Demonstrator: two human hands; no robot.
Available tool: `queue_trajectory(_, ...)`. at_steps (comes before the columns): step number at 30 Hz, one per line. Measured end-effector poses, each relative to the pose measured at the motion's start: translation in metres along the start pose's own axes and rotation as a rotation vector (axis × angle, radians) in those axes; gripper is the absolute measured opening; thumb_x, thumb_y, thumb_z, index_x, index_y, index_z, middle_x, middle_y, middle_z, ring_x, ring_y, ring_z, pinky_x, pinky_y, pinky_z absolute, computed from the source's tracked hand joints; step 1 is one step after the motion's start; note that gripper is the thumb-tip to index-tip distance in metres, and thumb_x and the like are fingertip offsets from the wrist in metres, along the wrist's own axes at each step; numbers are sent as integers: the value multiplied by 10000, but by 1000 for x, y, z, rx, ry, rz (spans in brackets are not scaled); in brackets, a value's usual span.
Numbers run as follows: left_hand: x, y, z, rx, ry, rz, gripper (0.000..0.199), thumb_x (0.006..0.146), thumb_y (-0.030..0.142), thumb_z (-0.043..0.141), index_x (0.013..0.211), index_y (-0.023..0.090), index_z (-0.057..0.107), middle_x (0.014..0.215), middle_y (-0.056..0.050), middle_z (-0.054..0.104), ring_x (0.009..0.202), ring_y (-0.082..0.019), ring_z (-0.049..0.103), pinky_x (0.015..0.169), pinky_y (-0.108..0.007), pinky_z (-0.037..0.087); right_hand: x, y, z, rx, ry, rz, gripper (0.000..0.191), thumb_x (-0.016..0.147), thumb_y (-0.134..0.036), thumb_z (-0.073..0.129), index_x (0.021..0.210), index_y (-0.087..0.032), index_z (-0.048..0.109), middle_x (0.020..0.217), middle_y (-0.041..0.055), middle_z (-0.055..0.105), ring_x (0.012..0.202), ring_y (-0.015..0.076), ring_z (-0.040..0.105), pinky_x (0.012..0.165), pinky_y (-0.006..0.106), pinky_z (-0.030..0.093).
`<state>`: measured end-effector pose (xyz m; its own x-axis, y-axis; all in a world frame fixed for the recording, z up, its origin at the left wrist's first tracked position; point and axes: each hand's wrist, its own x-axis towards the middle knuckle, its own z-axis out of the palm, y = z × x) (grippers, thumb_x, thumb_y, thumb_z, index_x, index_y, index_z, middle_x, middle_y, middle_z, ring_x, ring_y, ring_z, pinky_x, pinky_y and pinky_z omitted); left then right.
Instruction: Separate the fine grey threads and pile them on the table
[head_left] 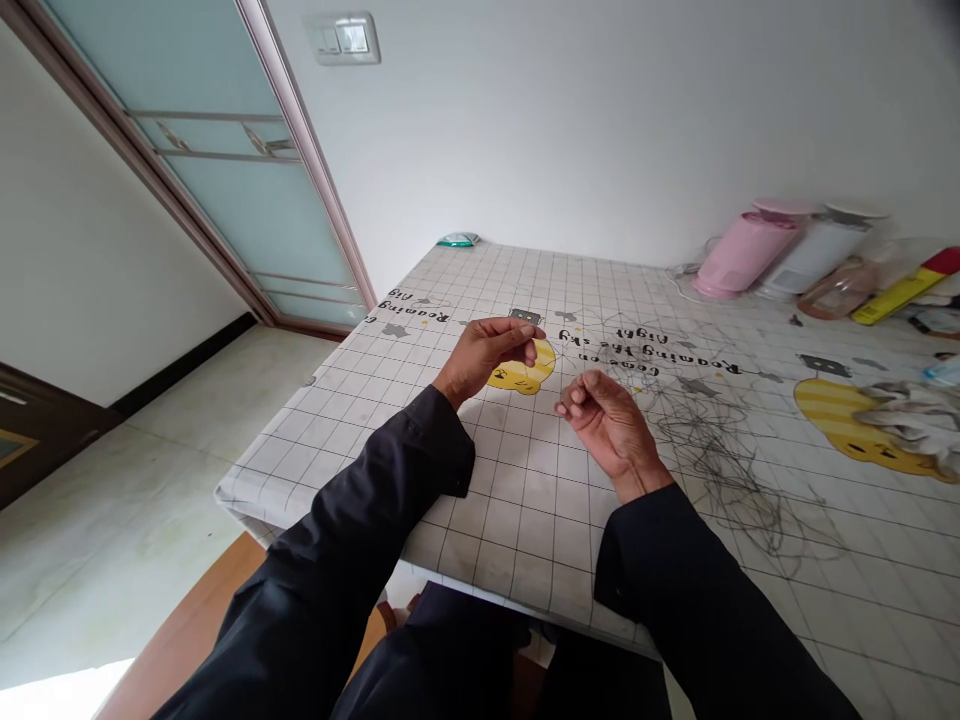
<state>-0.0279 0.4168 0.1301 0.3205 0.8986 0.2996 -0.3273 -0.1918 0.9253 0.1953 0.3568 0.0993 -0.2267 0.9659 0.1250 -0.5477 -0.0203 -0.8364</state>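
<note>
My left hand (487, 352) is raised over the near-left part of the table, with thumb and forefinger pinched together. Lower and to its right, my right hand (609, 425) is also closed in a pinch, its fingers curled. The two hands are a short gap apart. Whatever sits between the fingertips is too fine to make out. A loose tangle of thin dark strands (712, 460) spreads over the tablecloth just right of my right hand. Some faint strands trail up toward the middle of the table.
A checked tablecloth (330, 440) with yellow cartoon prints covers the table. Toward the back right stand a pink cylindrical device (750, 250) and a white one (814, 255). A crumpled cloth (919, 415) lies at the right. A small green-and-white packet (458, 240) sits by the wall.
</note>
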Motion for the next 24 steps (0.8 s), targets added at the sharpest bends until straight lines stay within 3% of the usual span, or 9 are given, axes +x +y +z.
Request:
queue_trajectory(4, -1, 11, -16, 118, -47, -61, 307, 960, 453, 880, 1007, 149, 888, 759, -46, 762, 729, -143, 695, 829, -310, 593, -2, -3, -3, -41, -48, 144, 362, 830, -389, 1025, 753, -215, 716, 702, -36, 639, 505, 52, 376, 564, 242, 503)
queue_trajectory(7, -3, 18, -25, 249, -74, -89, 282, 963, 440, 862, 991, 163, 904, 756, -56, 776, 746, -157, 701, 852, -327, 591, -2, -4, -7, -98, -55, 234, 359, 804, -394, 1040, 779, -201, 739, 702, -40, 649, 453, 9, 274, 440, 177, 369)
queue_trajectory(12, -4, 22, -34, 394, -153, -122, 243, 993, 397, 821, 951, 176, 911, 758, -58, 784, 785, -161, 718, 889, -327, 585, -2, -7, -14, -211, -60, 415, 420, 754, -433, 1059, 797, -172, 732, 704, -27, 666, 406, -23, 215, 338, 140, 171)
queue_trajectory(17, -3, 18, -39, 409, -207, -215, 221, 973, 360, 831, 1009, 156, 910, 732, -55, 775, 743, -153, 719, 835, -312, 598, -2, -7, -18, -280, -67, 486, 422, 734, -421, 1065, 833, -158, 749, 706, -18, 686, 365, -29, 242, 309, 139, 160)
queue_trajectory(24, -1, 8, -46, 199, -248, -327, 341, 989, 458, 840, 1046, 125, 891, 770, -63, 764, 736, -148, 748, 849, -316, 644, -2, -8, -12, -258, -56, 342, 408, 774, -448, 1034, 815, -170, 738, 694, -30, 674, 332, -21, 301, 315, 148, 212)
